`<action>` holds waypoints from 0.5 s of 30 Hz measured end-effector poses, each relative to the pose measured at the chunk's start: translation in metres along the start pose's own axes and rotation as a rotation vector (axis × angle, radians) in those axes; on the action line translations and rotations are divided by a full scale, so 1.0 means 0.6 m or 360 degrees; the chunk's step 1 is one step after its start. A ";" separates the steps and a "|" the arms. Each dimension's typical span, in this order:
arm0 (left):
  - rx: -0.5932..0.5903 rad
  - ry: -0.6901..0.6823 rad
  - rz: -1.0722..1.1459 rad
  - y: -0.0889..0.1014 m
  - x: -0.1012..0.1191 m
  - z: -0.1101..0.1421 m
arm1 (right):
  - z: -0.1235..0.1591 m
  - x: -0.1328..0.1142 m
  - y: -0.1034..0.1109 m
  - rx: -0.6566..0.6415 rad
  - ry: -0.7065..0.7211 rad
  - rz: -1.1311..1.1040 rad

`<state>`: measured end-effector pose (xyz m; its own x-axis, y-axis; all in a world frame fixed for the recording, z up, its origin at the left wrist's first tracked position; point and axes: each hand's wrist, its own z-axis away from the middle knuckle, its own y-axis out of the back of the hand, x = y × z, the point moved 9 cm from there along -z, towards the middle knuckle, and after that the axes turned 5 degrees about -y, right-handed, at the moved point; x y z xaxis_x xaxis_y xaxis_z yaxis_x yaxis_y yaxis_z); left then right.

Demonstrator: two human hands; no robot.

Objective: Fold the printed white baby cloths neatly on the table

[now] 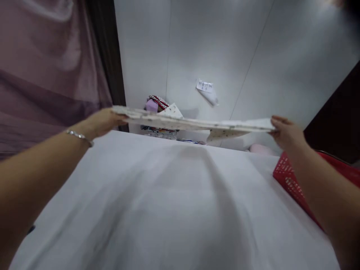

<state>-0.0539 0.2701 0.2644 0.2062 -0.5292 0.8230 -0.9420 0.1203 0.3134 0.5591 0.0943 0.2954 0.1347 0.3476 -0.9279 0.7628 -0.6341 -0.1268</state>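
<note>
A white cloth [194,123] with small dark printed marks is stretched nearly level between my two hands, seen almost edge-on. My left hand [105,120] pinches its left end, and a silver bracelet circles that wrist. The right end is gripped by my right hand [287,131], thumb and fingers closed on the edge. A loose corner hangs down right of the middle. The cloth is up in the air above the far edge of a white table [174,195]. Motion blurs its print, so the exact kind of cloth is unclear.
Behind the table's far edge lies a pile of folded fabrics [159,103]. A red perforated basket [292,183] stands at the right. A paper label with handwriting [205,87] is on the pale panelled surface. Purple curtain-like fabric [42,67] hangs at the left.
</note>
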 end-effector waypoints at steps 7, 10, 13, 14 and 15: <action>-0.0608 0.0405 -0.0531 -0.105 -0.232 0.280 | 0.330 0.328 0.108 -0.0067 -0.0891 0.0473; -0.0593 0.0364 -0.0598 -0.121 -0.251 0.359 | 0.428 0.407 0.142 -0.0068 -0.1109 0.0516; -0.0484 0.0293 -0.0673 -0.102 -0.232 0.396 | 0.468 0.405 0.168 -0.0083 -0.1047 0.0439; -0.0479 0.0267 -0.0678 -0.095 -0.223 0.406 | 0.475 0.394 0.179 -0.0079 -0.1007 0.0424; -0.0491 0.0233 -0.0672 -0.089 -0.216 0.417 | 0.484 0.383 0.190 -0.0068 -0.0978 0.0422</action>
<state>-0.0967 0.1222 0.0225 0.6056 -0.4647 0.6460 -0.6523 0.1750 0.7375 0.4934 -0.0988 -0.0339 -0.0538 -0.2810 -0.9582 0.7795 -0.6116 0.1356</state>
